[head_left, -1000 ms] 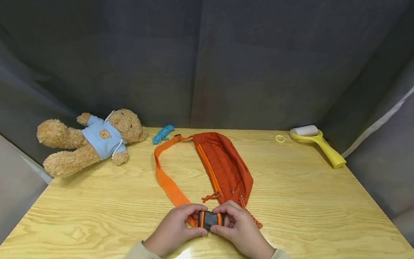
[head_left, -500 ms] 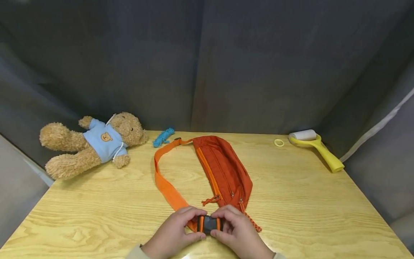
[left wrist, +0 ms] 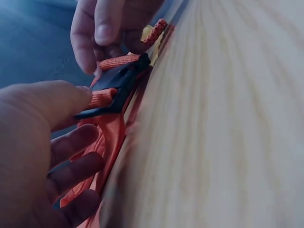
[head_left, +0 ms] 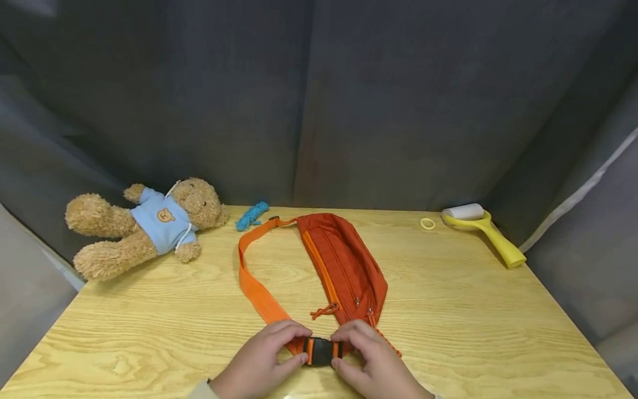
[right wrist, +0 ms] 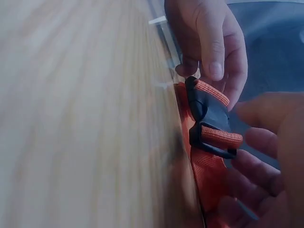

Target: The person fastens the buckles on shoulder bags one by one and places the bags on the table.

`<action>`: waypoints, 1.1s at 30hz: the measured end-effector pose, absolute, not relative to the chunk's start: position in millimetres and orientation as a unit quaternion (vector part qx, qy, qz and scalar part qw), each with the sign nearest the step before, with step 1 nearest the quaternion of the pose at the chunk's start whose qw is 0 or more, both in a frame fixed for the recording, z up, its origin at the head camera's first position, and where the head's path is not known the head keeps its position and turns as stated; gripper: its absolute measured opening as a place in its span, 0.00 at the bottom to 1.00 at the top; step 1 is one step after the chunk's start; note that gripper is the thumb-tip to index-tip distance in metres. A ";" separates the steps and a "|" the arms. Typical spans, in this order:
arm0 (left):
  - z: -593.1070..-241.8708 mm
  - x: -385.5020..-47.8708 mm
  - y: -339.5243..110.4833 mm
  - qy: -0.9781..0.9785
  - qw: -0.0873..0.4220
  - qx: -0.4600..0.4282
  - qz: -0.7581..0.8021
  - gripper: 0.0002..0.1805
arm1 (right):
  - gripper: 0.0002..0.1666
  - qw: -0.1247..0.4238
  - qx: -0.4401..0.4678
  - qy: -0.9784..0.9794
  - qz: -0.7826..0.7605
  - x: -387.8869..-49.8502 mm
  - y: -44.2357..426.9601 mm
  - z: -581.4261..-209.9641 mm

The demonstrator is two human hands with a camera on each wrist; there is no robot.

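A black side-release buckle point(head_left: 323, 352), its two halves joined, lies near the table's front edge. It links the orange strap point(head_left: 259, 293) to the red waist bag point(head_left: 344, 260). My left hand point(head_left: 261, 360) is at the buckle's left end, thumb and fingers parted around it. At the other end is my right hand point(head_left: 376, 363), its fingers loosely bent and spread. In the right wrist view both thumbs stand a little off the buckle point(right wrist: 213, 114). The left wrist view shows the left hand's other fingers point(left wrist: 76, 171) spread beside the strap.
A teddy bear point(head_left: 164, 221) in a blue top lies at the back left, with a bundle of blue cord point(head_left: 252, 215) beside it. A yellow ring point(head_left: 427, 219) and a yellow-handled lint roller point(head_left: 490, 230) lie at the back right. Dark curtains point(head_left: 389, 111) enclose the table.
Both hands gripped the buckle's ends before; now their fingers have loosened and drawn slightly apart, showing more of it. The whole scene sits a little lower in the head view.
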State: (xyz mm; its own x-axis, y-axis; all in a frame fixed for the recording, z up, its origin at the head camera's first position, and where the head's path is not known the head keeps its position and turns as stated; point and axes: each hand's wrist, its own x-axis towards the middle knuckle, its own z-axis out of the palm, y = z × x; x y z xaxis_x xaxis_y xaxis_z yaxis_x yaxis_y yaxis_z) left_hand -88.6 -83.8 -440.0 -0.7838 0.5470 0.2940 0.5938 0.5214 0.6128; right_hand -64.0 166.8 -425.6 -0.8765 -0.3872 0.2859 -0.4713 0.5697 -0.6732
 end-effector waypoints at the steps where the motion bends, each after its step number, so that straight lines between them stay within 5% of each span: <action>1: -439.4 -88.5 -84.9 -0.874 0.031 -0.327 -0.357 0.16 | 0.15 0.066 0.243 -0.886 0.390 -63.4 167.7 -425.3; 8: -433.9 -88.9 -91.3 -0.882 0.044 -0.344 -0.319 0.17 | 0.24 0.148 0.252 -0.888 0.354 -62.4 176.0 -424.2; 16: -426.0 -88.0 -96.2 -0.895 0.048 -0.350 -0.273 0.22 | 0.25 0.124 0.213 -0.919 0.309 -58.7 182.9 -417.6; 33: -422.6 -89.4 -102.7 -0.901 0.095 -0.360 -0.224 0.27 | 0.33 0.185 0.296 -0.919 0.185 -57.5 200.0 -407.9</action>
